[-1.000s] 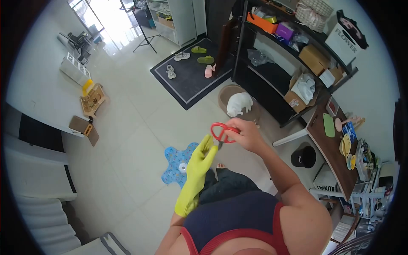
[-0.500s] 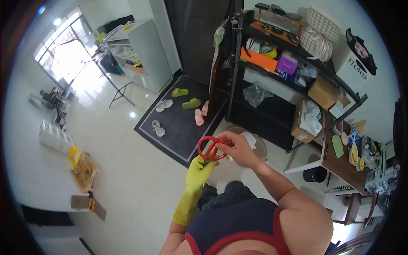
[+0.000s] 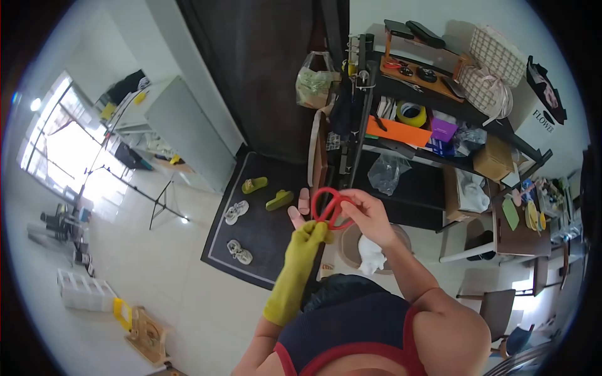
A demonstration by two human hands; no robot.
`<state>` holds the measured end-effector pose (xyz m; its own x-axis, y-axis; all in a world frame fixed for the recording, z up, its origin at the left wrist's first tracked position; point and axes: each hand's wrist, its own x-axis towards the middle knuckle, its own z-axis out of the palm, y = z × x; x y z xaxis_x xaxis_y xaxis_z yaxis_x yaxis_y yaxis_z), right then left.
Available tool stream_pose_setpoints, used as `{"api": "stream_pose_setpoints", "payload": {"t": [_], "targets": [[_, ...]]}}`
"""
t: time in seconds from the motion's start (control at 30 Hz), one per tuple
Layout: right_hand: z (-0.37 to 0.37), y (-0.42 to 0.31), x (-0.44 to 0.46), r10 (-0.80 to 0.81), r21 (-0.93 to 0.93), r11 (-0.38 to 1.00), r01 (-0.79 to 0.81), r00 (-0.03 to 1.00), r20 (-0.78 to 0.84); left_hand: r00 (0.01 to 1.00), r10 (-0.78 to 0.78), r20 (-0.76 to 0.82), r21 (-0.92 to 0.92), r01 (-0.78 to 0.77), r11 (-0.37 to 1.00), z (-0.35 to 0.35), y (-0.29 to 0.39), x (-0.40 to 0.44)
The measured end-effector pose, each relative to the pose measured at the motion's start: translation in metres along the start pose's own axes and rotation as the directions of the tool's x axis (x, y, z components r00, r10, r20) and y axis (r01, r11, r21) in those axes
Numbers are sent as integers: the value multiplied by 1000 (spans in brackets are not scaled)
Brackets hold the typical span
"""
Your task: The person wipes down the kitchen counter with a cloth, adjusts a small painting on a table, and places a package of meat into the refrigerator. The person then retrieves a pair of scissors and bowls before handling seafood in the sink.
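A pair of red-handled scissors (image 3: 330,208) is held up in front of me between both hands. My left hand (image 3: 308,238), in a yellow-green rubber glove, closes around the lower part of the scissors just below the handle loops. The blades are hidden by the glove. My bare right hand (image 3: 370,218) grips one handle loop from the right, thumb and fingers pinched on it. Below my right hand, a round beige tub (image 3: 404,237) stands on the floor with something white and crumpled (image 3: 371,254) in it.
Ahead is a black shelf rack (image 3: 411,147) with boxes, tape and bags. Slippers and shoes lie on a dark mat (image 3: 263,235). A brown table (image 3: 523,241) stands at right, a grey cabinet (image 3: 188,131) and tripod (image 3: 164,203) at left.
My view has shifted, bringing the rack and hanging bag further into sight. Both hands, still on the scissors, appear slightly higher and further right in the picture.
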<state>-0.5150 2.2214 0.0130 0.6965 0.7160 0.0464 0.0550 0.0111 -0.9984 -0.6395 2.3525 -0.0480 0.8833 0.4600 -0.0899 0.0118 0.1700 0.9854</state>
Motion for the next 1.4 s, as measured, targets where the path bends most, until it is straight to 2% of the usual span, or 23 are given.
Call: {"api": "stream_pose_setpoints", "payload": {"t": [0.07,0.1,0.13,0.2,0.23,0.37,0.43,0.57,0.63,0.73,1.0,1.03,1.07,1.1,1.13,1.17,1.2,1.23,1.27,1.3,1.33,1.37,1.4], "targets": [[5,-13,22,-222,-58,974,218,973,-67,997,78,5,-49,-77,996,-20,15,47],[-5,-12,32,-280,-180,946,270,960,-31,996,77,40,-144,-71,987,-35,14,78],[-12,-15,38,-275,-196,945,262,960,-43,990,135,38,-98,-131,986,-46,29,110],[-21,-18,43,-269,-227,947,225,945,-186,998,-52,38,-182,58,982,-60,64,170],[-26,-12,44,-270,-276,941,196,927,-261,995,91,39,-173,-83,981,-58,77,205],[-21,3,19,-163,-385,920,-74,822,-546,971,176,162,-147,-153,977,-40,111,339],[-2,7,3,-57,-314,922,-228,720,-692,947,198,251,-134,-169,976,-23,122,392],[39,13,-16,-4,-216,921,-324,547,-837,872,233,430,-88,-216,972,18,123,475],[63,9,-16,-14,-187,914,-359,434,-901,851,182,493,-20,-198,980,30,125,488],[92,0,-11,1,-143,906,-399,340,-940,845,191,499,-88,-170,982,37,116,494],[111,-3,-12,39,-113,841,-528,269,-962,788,242,566,-250,-116,961,54,64,514],[112,-5,-13,36,-128,836,-534,286,-958,793,272,545,-230,-171,958,54,65,508],[112,-7,-17,39,-109,836,-539,256,-966,816,307,490,-66,-317,946,45,102,469],[112,-9,-23,54,-106,825,-555,263,-963,816,402,417,84,-474,876,49,71,493],[112,-11,-30,67,-98,814,-572,259,-963,577,635,513,62,-763,643,46,0,555],[112,-13,-40,57,-107,794,-598,249,-967,244,845,476,221,-963,153,34,-10,547],[111,-15,-52,50,-70,794,-604,179,-983,326,692,644,337,-933,125,27,2,551],[111,-16,-66,79,-57,784,-618,190,-979,342,638,690,391,-918,68,15,-51,603],[112,-17,-84,109,-39,776,-629,195,-975,302,618,726,481,-865,-142,3,-9,550],[111,-16,-102,100,-36,762,-647,173,-980,240,608,757,401,-905,-143,-1,-9,538],[112,-13,-122,94,-32,747,-664,154,-984,426,583,692,323,-905,277,-5,-9,534],[112,-6,-147,94,-15,751,-660,129,-987,599,454,660,217,-730,648,-12,-6,535],[116,-1,-173,90,22,756,-654,71,-993,559,448,698,179,-742,646,-45,-17,520]]}}
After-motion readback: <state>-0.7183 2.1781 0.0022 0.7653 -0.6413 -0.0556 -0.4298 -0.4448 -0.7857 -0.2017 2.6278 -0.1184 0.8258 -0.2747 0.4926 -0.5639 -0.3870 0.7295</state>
